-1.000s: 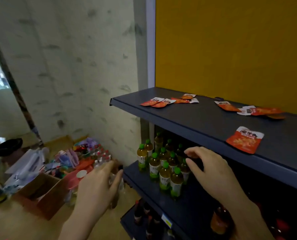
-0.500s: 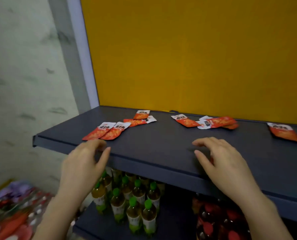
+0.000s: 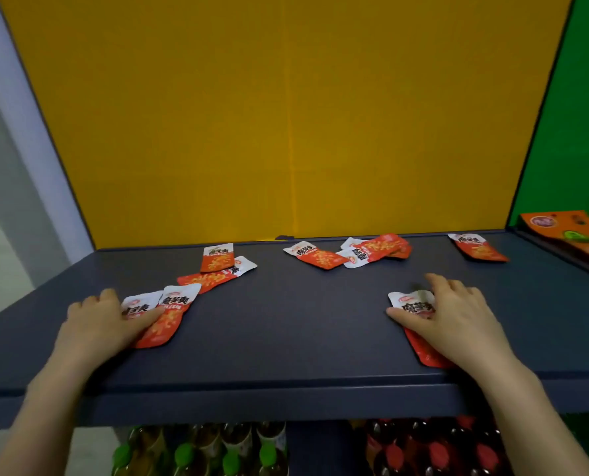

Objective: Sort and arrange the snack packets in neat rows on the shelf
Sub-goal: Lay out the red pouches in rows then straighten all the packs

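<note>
Back panel: the yellow back panel (image 3: 286, 115) stands upright behind the shelf. A green panel (image 3: 581, 97) adjoins it on the right.
Shelf: the dark grey shelf (image 3: 286, 331) lies flat and carries all the snack packets in loose scatter.
Lower level: green-capped bottles (image 3: 183, 451) stand beneath the shelf at left, red bottles (image 3: 430, 448) at right.
Left hand: the left hand (image 3: 97, 324) is palm down with fingers spread, pressing on the front-left packet pair (image 3: 169, 319), which overlap each other.
Right hand: the right hand (image 3: 458, 321) is palm down with fingers spread, resting on the front-right packet (image 3: 423, 353) near the shelf's front edge.
Rear packets: two overlapping packets (image 3: 217, 259) lie left of centre. A rear-centre cluster (image 3: 372, 250) lies near the back panel. A single packet (image 3: 478, 249) lies at rear right, apart from the others.
</note>
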Demonstrator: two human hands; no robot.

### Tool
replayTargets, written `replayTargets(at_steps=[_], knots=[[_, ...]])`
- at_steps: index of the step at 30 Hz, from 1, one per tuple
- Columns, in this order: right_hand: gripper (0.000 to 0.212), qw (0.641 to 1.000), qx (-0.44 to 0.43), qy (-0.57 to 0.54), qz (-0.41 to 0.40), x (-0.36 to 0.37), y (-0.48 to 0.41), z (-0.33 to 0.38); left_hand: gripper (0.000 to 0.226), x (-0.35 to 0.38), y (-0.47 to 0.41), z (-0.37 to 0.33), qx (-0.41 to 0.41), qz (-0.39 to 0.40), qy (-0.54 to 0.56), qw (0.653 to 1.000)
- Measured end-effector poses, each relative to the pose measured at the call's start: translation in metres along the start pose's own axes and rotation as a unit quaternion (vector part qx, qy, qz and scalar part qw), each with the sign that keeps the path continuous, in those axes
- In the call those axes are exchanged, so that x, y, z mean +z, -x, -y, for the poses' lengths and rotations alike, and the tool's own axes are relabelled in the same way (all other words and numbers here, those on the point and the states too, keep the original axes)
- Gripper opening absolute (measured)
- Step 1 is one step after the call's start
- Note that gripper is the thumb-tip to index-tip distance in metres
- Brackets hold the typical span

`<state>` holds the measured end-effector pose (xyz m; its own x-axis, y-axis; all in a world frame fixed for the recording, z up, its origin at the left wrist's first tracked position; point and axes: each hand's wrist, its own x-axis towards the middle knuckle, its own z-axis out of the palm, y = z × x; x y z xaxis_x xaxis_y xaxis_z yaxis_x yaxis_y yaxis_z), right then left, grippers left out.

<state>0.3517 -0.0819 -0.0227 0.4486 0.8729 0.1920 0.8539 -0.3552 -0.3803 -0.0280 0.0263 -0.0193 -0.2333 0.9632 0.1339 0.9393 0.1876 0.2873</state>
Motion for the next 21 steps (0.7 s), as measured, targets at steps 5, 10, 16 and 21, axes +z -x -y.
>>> replayTargets(at_steps=[5,10,16,21], knots=[[0.076,0.998,0.044,0.003,0.051,-0.011,-0.014,-0.003,0.070,-0.010,-0.014,0.006,0.006,0.093,0.116,0.989],[0.072,0.993,0.004,-0.002,0.117,-0.028,-0.037,0.001,0.042,-0.010,-0.022,0.008,0.043,0.127,0.164,0.977],[0.054,0.984,-0.129,-0.078,0.099,-0.026,-0.095,0.020,0.061,-0.004,-0.034,0.014,0.047,0.112,0.172,0.978],[0.052,0.969,-0.192,-0.039,0.148,-0.016,-0.147,0.034,0.089,-0.014,-0.032,0.010,0.052,0.141,0.145,0.978]])
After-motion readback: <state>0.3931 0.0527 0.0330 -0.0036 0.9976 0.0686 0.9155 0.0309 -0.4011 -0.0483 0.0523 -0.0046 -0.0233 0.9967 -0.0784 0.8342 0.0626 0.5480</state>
